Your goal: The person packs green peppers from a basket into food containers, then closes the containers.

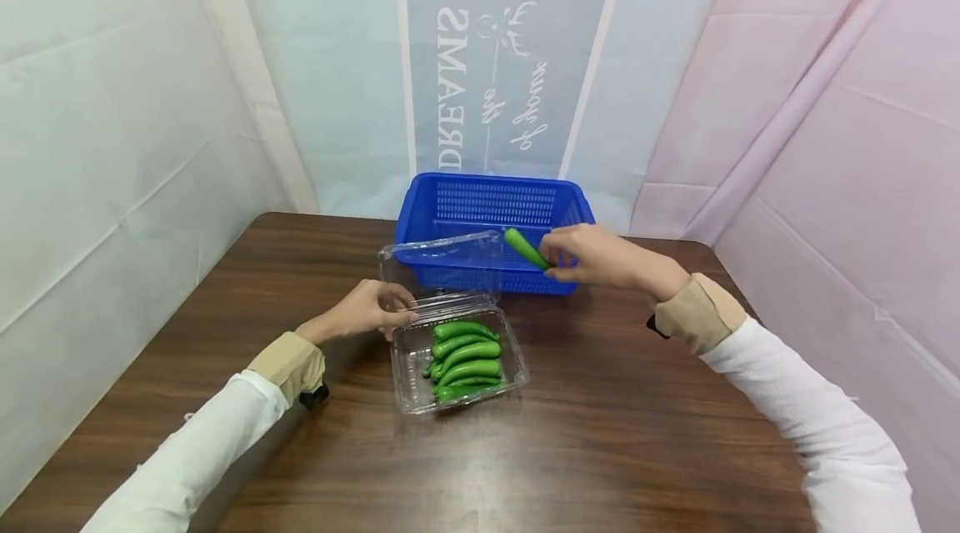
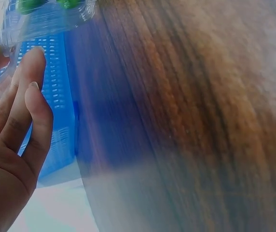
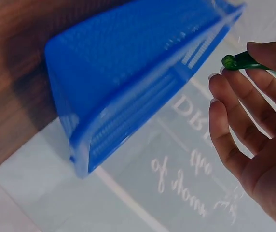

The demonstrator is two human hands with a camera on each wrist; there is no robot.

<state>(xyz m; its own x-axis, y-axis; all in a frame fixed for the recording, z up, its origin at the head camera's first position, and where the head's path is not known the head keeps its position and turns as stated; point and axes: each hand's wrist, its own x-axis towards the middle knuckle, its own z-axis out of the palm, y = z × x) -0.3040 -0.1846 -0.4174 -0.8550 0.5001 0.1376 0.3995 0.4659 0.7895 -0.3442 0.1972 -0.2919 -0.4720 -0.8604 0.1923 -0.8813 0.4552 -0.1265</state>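
My right hand (image 1: 592,256) pinches a green chili pepper (image 1: 523,246) between thumb and fingertips, above the front part of a blue plastic basket (image 1: 495,274). In the right wrist view, the pepper's stem end (image 3: 229,62) pokes out past the thumb. A clear plastic clamshell container (image 1: 405,383) lies on the table before the basket, its lid (image 1: 442,266) raised against the basket's front. Several green chili peppers (image 1: 468,349) lie side by side in its base. My left hand (image 1: 366,308) grips the container's left edge near the hinge; some of its fingers are hidden in the head view.
All of this stands on a dark brown wooden table (image 1: 600,433). The basket is near the table's far edge. A hanging cloth backdrop with mirrored lettering (image 1: 453,91) rises behind it, and pale cloth walls (image 1: 105,116) stand at both sides.
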